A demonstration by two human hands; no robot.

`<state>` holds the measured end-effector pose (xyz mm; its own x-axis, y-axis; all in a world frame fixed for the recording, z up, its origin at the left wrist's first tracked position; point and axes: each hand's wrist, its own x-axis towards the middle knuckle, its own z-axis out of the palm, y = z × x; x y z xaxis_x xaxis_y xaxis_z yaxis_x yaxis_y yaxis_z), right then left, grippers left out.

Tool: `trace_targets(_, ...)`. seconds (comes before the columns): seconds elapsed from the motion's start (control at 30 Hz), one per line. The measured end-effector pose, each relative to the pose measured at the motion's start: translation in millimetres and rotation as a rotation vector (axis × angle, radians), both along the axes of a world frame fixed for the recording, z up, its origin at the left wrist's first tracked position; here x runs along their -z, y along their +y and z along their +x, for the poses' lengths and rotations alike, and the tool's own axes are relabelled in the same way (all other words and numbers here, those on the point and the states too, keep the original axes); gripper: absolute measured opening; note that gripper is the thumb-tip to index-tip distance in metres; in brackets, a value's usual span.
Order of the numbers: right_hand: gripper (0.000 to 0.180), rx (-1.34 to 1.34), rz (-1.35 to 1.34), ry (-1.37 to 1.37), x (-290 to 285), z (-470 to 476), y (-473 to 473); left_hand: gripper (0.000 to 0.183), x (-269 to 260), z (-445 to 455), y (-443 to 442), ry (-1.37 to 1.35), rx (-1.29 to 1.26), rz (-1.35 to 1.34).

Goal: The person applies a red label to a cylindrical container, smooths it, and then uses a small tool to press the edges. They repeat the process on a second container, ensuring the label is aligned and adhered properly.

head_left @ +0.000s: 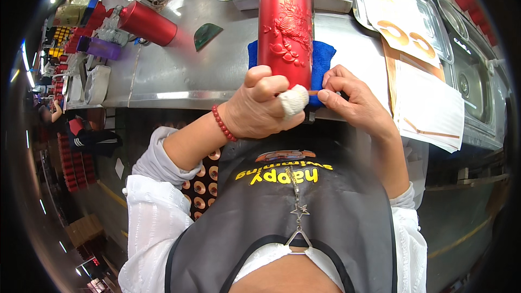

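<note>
A red metallic bottle [287, 28] with a raised relief lies with its neck away from me on a blue cloth [322, 59]. My left hand [260, 108] is curled at the bottle's near end, a white fabric cover on one finger. A thin brown strip [313, 92] runs between that covered finger and my right hand [354, 97]. The thumb and fingertips of my right hand pinch the strip's right end. Behind the covered finger, the strip's other end is hidden.
Another red bottle [149, 23] and a dark green curved scraper [206, 36] lie left on the metal worktop [183, 69]. White sheets [427, 101] with a brown strip overhang the right front edge. A sink [468, 85] stands beyond; a purple container [98, 48] is far left.
</note>
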<state>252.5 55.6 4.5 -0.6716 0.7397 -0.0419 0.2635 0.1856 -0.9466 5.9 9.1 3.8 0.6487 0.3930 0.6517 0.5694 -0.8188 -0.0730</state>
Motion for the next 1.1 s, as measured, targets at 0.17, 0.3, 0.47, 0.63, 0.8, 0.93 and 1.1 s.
trace_targets(0.17, 0.024, 0.043, 0.042, 0.04, 4.8, -2.4, -1.4, 0.029, -11.5, 8.4, 2.0, 0.146, -0.037, 0.065)
trace_targets(0.3, 0.026, -0.017, 0.084, 0.033, 8.7, -0.4, 0.5, 0.056, -13.4, 9.4, 1.3, 0.057, -0.304, -0.015)
trace_targets(0.47, 0.027, -0.005, 0.106, -0.059, -4.9, -3.7, -3.5, 0.08, -7.3, -2.7, -8.6, -0.165, -0.385, -0.264)
trace_targets(0.63, 0.024, 0.066, 0.113, -0.042, -16.4, -6.2, -8.0, 0.082, 3.2, -5.5, -10.7, -0.218, -0.368, -0.248)
trace_targets(0.8, 0.025, 0.055, 0.068, -0.068, -18.4, -6.4, -5.3, 0.078, 4.0, -7.1, -12.0, -0.262, -0.349, -0.245)
trace_targets(0.93, 0.026, 0.058, 0.083, -0.078, -16.4, -10.3, -5.3, 0.079, 15.1, -11.4, -14.7, -0.36, -0.358, -0.305)
trace_targets(1.1, 0.025, 0.054, 0.125, -0.131, -16.4, -12.0, -5.7, 0.076, 37.3, -23.4, -23.6, -0.353, -0.444, -0.438)
